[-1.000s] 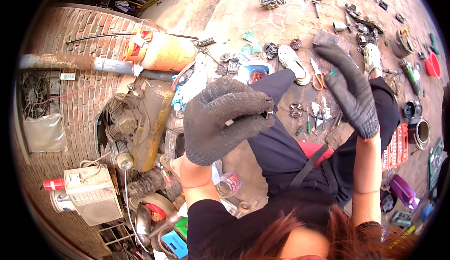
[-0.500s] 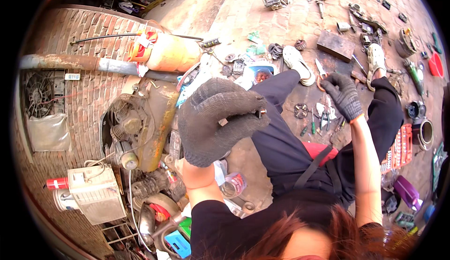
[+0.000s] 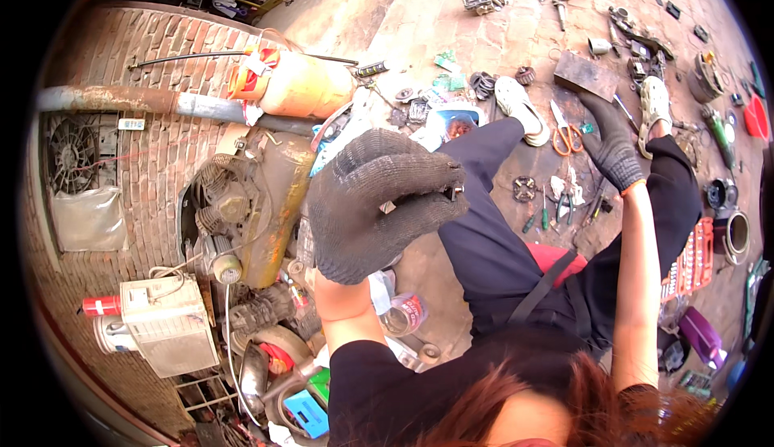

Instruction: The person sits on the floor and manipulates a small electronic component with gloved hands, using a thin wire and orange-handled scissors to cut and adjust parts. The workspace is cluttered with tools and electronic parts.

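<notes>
My left hand (image 3: 379,197), in a dark grey knit glove, is raised in front of me with fingertips and thumb pinched together. A small shiny metal piece (image 3: 457,191) pokes out of the pinch; the rest of it is covered. My right hand (image 3: 614,147), gloved alike, reaches down to the ground with fingers stretched toward the near edge of a dark rectangular metal block (image 3: 586,74). Whether it touches the block I cannot tell. Just left of that hand lie orange-handled scissors (image 3: 567,137), blades pointing away.
Between my shoes (image 3: 522,110) and legs lie screwdrivers (image 3: 545,218) and pliers (image 3: 571,205). An orange gas cylinder (image 3: 306,84) and a rusty compressor tank (image 3: 278,213) stand at left by a brick wall. A red socket case (image 3: 692,257) is at right, with several metal parts scattered beyond.
My right hand has moved forward from over the scissors' handles to the metal block, its fingers straightening; the scissors now show whole. My left hand keeps its pinch.
</notes>
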A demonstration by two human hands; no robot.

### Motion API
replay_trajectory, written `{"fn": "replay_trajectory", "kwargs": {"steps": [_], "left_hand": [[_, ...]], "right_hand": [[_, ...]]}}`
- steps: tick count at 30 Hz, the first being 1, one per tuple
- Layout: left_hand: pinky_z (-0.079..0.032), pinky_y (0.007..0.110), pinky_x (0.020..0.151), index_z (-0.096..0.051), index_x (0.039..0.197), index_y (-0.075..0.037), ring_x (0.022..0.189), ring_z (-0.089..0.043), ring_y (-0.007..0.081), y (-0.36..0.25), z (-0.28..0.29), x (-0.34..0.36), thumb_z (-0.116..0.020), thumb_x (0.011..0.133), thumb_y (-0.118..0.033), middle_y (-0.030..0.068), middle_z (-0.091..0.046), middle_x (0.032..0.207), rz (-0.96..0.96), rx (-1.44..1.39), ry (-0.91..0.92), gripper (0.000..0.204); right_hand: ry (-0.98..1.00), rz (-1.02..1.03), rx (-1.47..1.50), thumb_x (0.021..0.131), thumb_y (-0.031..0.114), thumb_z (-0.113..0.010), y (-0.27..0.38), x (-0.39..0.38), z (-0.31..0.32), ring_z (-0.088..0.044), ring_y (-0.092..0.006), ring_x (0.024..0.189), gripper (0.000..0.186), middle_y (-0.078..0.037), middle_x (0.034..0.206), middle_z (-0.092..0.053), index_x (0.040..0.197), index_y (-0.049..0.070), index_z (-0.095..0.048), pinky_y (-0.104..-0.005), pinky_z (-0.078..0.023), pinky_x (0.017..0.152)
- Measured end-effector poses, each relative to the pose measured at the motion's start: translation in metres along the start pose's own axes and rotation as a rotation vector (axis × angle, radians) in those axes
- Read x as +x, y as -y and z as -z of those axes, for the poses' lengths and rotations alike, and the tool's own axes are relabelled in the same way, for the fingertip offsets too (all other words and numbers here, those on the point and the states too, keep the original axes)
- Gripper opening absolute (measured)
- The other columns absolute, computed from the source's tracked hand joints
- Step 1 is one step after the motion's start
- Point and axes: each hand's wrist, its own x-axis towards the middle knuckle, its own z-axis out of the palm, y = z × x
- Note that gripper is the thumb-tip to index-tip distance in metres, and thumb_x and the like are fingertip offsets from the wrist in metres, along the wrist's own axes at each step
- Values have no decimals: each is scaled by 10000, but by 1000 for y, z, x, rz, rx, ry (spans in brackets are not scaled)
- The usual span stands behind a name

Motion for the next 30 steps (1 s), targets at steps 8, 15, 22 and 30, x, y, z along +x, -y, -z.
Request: {"fn": "replay_trajectory", "kwargs": {"steps": [8,15,22,30], "left_hand": [[-471,297,584,-698,818,-69,678,-604,191,3,-7,6,-804,584,-77,61,-634,770,-85,-11,13,257],[-470,289,583,-690,838,-50,671,-604,173,6,-4,1,-811,580,-57,60,-633,768,-50,-56,-16,285],[-462,255,565,-683,862,-45,645,-595,141,7,1,-2,-805,573,-12,60,-624,781,36,-126,-97,315],[-440,257,589,-676,745,20,697,-546,171,-6,0,3,-738,473,20,74,-593,755,140,-96,-242,279]], "right_hand": [[323,134,1087,848,137,-639,190,5,55,-557,-170,1070,387,-81,1097,-613,1211,30,-558,-320,-433,940],[266,137,707,802,172,-659,174,9,53,-589,-173,854,183,-70,845,-632,891,15,-687,-280,-449,723],[-188,-341,727,838,189,-644,66,-11,16,-613,-145,817,209,-94,852,-677,940,11,-681,-297,-459,765],[-146,-620,-531,844,420,-520,-152,-65,-78,-609,-350,1002,461,-200,1084,-631,1039,28,-661,-432,-459,870]]}}
